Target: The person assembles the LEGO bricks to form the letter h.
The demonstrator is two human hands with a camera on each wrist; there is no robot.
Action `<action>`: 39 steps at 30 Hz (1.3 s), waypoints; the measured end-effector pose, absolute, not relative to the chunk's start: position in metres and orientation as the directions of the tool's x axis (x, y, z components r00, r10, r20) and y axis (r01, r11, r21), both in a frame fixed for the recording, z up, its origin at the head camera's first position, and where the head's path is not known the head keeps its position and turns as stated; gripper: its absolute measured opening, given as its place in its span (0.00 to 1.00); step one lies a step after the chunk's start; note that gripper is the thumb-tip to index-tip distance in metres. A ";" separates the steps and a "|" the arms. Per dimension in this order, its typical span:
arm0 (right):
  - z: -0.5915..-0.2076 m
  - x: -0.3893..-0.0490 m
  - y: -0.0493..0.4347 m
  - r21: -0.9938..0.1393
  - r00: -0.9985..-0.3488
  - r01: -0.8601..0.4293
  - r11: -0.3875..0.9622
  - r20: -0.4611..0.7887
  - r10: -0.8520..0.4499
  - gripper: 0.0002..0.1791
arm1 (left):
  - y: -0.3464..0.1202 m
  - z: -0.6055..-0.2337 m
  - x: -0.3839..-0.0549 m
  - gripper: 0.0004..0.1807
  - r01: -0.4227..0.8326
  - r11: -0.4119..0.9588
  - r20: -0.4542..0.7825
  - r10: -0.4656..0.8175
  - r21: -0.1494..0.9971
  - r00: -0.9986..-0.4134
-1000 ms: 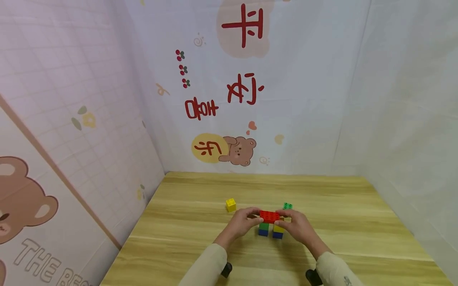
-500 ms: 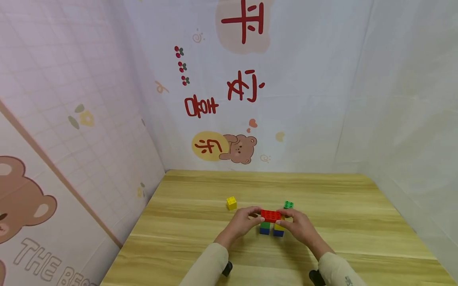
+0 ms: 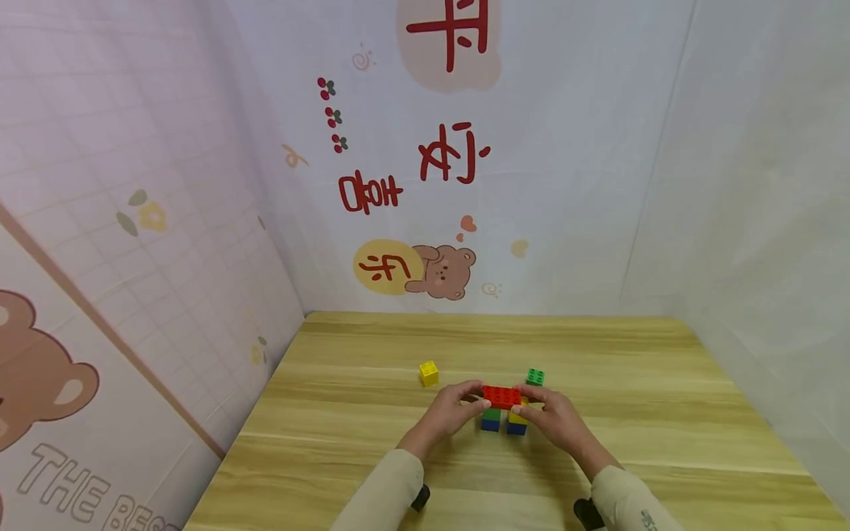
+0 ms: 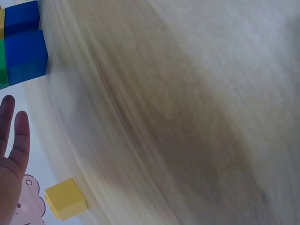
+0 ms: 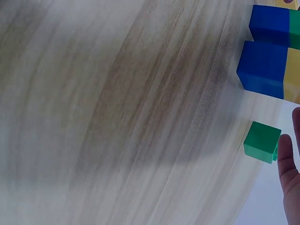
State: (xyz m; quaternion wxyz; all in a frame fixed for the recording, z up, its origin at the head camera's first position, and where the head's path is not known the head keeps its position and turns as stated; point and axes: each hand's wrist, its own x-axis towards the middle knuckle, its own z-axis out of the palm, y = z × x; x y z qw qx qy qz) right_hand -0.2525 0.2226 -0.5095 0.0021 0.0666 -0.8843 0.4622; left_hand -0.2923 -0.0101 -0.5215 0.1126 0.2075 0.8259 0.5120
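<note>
The left hand [image 3: 451, 410] and right hand [image 3: 553, 414] pinch a red block [image 3: 502, 397] by its ends, over a green-on-blue stack [image 3: 491, 421] at left and a yellow-on-blue stack [image 3: 516, 425] at right.

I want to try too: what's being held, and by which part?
The red brick: the left grip pinches its left end, the right grip its right end.
</note>
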 end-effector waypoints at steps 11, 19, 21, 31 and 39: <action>-0.512 -0.253 0.221 -0.824 -0.990 -0.130 0.552 0.078 -0.116 0.23 | -0.011 -0.521 -0.286 0.23 0.209 0.375 0.024 0.440 0.903 -0.897; -0.517 -0.250 0.215 -0.838 -0.993 -0.116 0.533 0.084 -0.084 0.24 | -0.013 -0.522 -0.283 0.20 0.181 0.355 0.015 0.423 0.917 -0.906; -0.517 -0.249 0.212 -0.838 -0.993 -0.115 0.533 0.084 -0.082 0.23 | -0.015 -0.522 -0.283 0.19 0.175 0.354 0.010 0.421 0.919 -0.907; -0.517 -0.245 0.206 -0.861 -0.998 -0.061 0.505 0.041 -0.051 0.23 | -0.021 -0.523 -0.280 0.19 0.170 0.354 0.005 0.421 0.919 -0.907; -0.513 -0.247 0.202 -0.880 -0.999 -0.029 0.474 0.013 -0.037 0.25 | -0.022 -0.520 -0.284 0.18 0.170 0.389 -0.011 0.422 0.905 -0.907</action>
